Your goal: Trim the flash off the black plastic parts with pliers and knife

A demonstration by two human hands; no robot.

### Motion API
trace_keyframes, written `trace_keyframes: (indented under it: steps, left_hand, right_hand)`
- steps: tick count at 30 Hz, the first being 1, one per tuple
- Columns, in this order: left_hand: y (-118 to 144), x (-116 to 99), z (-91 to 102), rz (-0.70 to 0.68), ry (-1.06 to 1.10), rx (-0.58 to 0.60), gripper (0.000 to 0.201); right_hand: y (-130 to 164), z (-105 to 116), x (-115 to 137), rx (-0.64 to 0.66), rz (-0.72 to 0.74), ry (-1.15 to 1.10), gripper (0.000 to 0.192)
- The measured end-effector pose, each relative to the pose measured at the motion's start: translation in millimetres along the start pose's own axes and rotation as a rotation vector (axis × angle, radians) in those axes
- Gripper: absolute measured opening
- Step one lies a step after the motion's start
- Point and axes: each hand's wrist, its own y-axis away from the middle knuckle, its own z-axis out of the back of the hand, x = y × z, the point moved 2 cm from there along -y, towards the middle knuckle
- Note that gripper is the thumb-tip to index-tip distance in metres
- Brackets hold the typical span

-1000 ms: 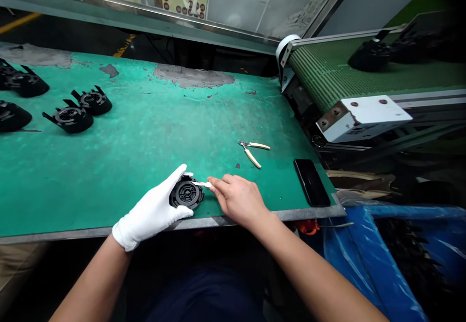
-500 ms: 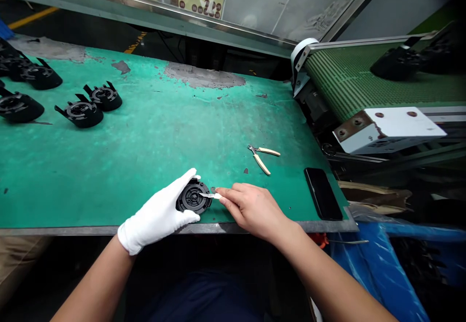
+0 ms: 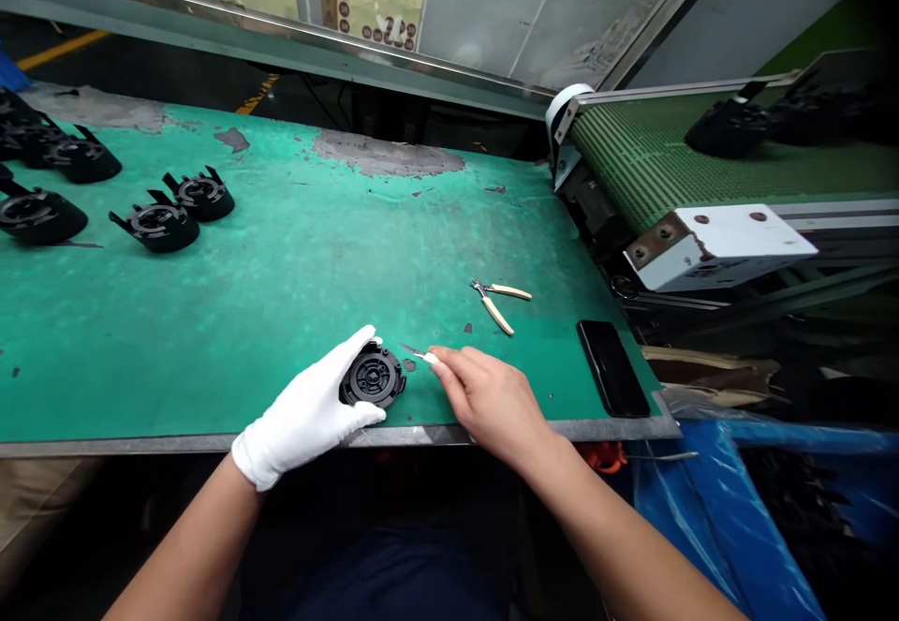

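Observation:
My left hand, in a white glove, grips a round black plastic part lying flat near the front edge of the green table. My bare right hand pinches a small knife with a white handle; its blade points left and sits just off the part's upper right rim, over the mat.
Small cutters with cream handles lie behind my right hand. A black phone rests at the table's right front corner. Several black parts stand at far left. A green conveyor carries more black parts at right. A blue bag hangs below.
The knife blade has come off the middle of the black part and now lies beside its rim. My left hand keeps its grip. The view has shifted slightly.

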Motion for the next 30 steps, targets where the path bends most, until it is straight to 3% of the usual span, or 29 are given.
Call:
trace_keyframes:
  steps: [4,9,12,17,23,30]
  left_hand:
    - [4.6,-2.0,-8.2,0.002,0.001,-0.046,0.09]
    - [16.9,0.3,-26.3,0.01,-0.03,-0.206,0.092]
    - [21.6,-0.5,-27.0,-0.009,-0.045,-0.182,0.095]
    - [16.7,-7.0,-17.5,0.002,-0.076,-0.103,0.097]
    - [8.7,-10.2,-21.9,0.032,-0.053,-0.099,0.094]
    - [11.3,-7.8,-19.7,0.033,-0.085,-0.056,0.096]
  right_hand:
    - [5.3,-2.8,-14.0,-0.033,-0.056,-0.309,0.034]
    - [23.1,-16.3,-19.0,0.01,-0.045,-0.529,0.037]
    - [37.4,-22.0,-20.5,0.031,-0.058,-0.608,0.037]
    - [53.6,-27.4,-19.6,0.136,-0.053,-0.55,0.037]
    - [56.5,-29.4,-14.4,0.128,0.002,-0.392,0.037]
    - [55.9,-27.0,-16.3,0.175,-0.075,-0.508,0.038]
